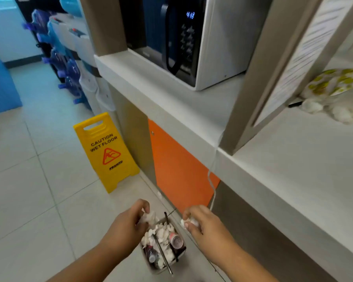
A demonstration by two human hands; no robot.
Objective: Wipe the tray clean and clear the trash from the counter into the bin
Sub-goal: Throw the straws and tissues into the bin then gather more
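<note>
Stood on the floor under and between the hands as a small beige bin (154,269), mouth up, long axis running away from the body. Gripped a crumpled white tissue (150,217) in the curled left hand (130,220) over the far-left corner; pinched a second wad (189,222) in the right hand (202,222) just right of the rim. Held both hands apart. Looked nearly full: tissue balls (163,233), a pink cup (176,240), small bottles (151,255). Ran past the right hand's right side as a pale counter (293,159).
</note>
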